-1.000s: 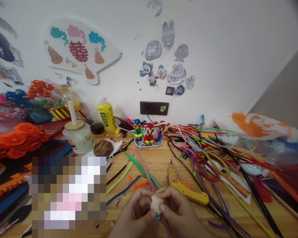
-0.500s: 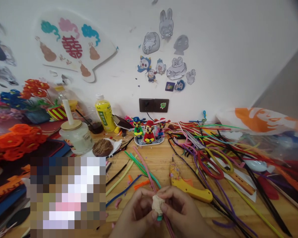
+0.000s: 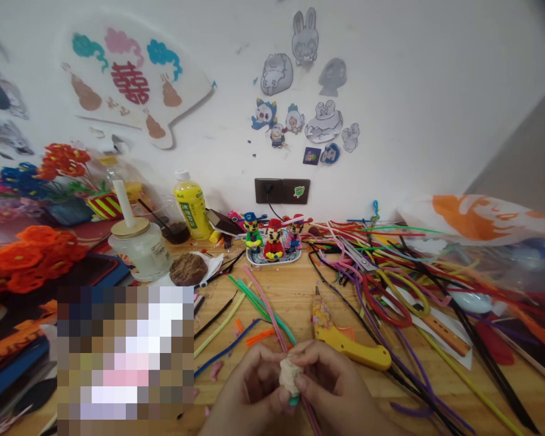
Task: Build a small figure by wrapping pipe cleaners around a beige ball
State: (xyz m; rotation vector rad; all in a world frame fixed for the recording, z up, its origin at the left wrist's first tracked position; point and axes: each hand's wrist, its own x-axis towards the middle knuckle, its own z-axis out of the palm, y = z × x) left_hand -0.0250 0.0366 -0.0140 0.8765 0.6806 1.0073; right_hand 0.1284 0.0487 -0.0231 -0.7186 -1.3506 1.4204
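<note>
Bottom centre, a cream lump [image 3: 290, 374], green at its base, pinched between left hand [image 3: 253, 378] and right hand [image 3: 329, 375], fingertips both sides, likely for steadiness; just right, the yellow-handled glue gun [image 3: 352, 349], seemingly within easy reach.

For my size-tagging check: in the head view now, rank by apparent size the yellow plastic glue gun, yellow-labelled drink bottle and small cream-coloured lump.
Largest to smallest:
1. Yellow plastic glue gun
2. Yellow-labelled drink bottle
3. Small cream-coloured lump, between left hand and right hand
</note>
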